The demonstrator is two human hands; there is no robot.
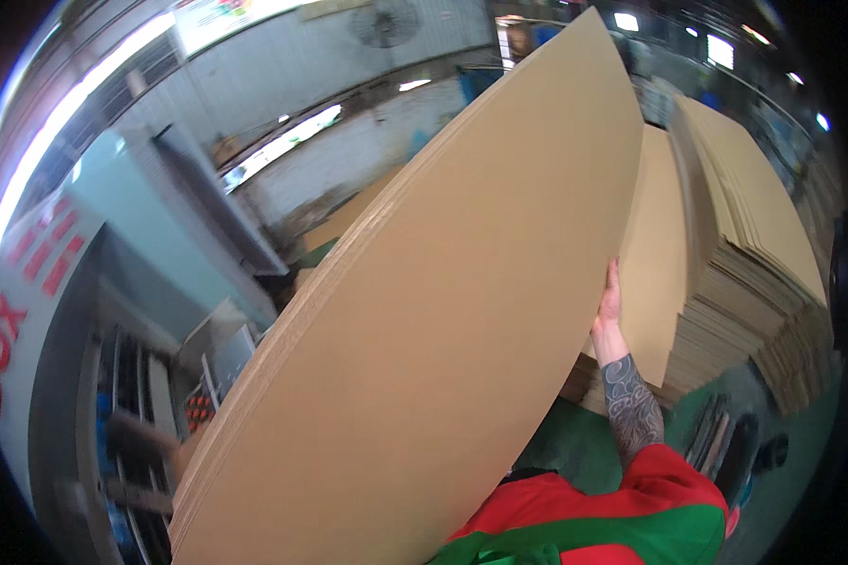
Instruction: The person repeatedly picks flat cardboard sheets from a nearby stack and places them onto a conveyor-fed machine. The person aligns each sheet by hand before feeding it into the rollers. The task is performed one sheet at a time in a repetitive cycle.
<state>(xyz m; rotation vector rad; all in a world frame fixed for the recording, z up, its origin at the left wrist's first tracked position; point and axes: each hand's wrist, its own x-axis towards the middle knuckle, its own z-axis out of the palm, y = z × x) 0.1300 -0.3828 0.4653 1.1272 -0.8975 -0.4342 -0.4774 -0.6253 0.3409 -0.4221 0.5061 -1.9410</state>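
Observation:
A wide bundle of flat brown cardboard sheets (424,301) stands tilted up in front of me and fills the middle of the view. Its layered edge shows along the upper left side. At the bundle's right edge is my right hand (610,306), gripping it, with part of the fingers hidden by the board. My right forearm is tattooed and comes out of a red and green sleeve. My left hand is out of sight, and the sheets cover much of the left side.
Tall piles of cardboard sheets (754,273) stand on the right, beside a leaning sheet (658,254). A pale green and grey machine (151,226) takes up the left. Dark long items (721,438) lie on the green floor (575,443) at lower right. A wall fan (384,24) hangs at the back.

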